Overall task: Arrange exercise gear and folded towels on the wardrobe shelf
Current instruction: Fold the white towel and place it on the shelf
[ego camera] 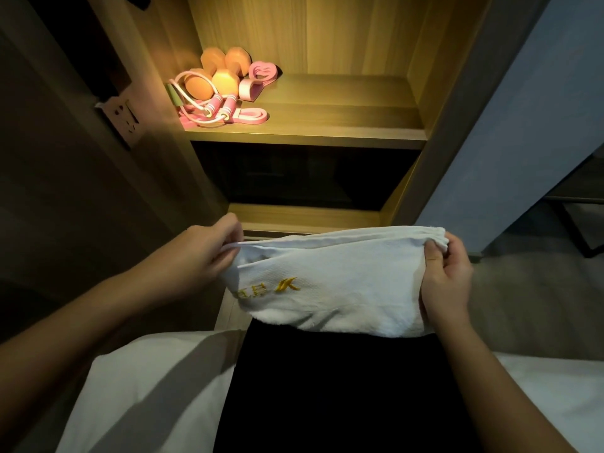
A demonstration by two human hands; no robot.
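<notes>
Nearest, below the lit wooden wardrobe shelf (343,122), a folded white terry towel with gold embroidery (330,289) hangs between both hands: the left hand (209,253) pinches its top left corner, and the right hand (447,282) curls round its bunched right end. Soft, light and floppy, it likely needs support at both ends to keep its fold. Farther off, orange dumbbells (215,73) and a pink skipping rope (217,109) crowd the shelf's left end.

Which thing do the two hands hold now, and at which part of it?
Both hands hold the white towel by its upper edge: the left hand pinches the left corner, and the right hand grips the bunched right end.
</notes>
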